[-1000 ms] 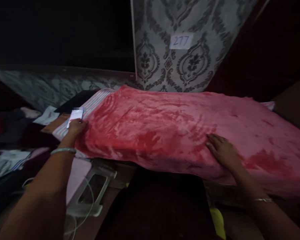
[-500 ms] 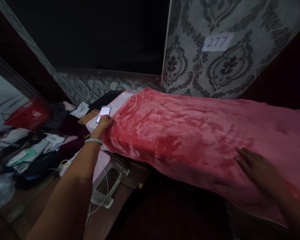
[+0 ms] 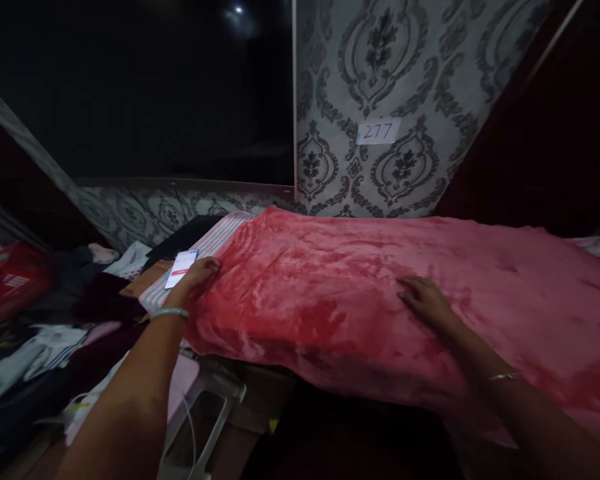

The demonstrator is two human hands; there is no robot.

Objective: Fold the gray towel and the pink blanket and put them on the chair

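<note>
A plush red-pink blanket (image 3: 360, 293) lies spread over a raised surface. My left hand (image 3: 196, 277) rests at the blanket's left end, fingers closed on its edge, right beside a lit phone (image 3: 181, 260) on striped cloth (image 3: 215, 241). My right hand (image 3: 425, 301) lies flat and open on the blanket's middle, fingers stretched out toward the left. Both wrists carry thin bangles.
Clothes and bags are heaped at the left (image 3: 45, 327), with a red basket (image 3: 10, 287). A white plastic stool (image 3: 215, 413) and a cable sit below the blanket's left end. The patterned wall behind bears a paper label "277" (image 3: 377, 131).
The view swung left, then back. My right hand slid left across the blanket toward its middle. My left hand stayed at the blanket's left end by the phone.
</note>
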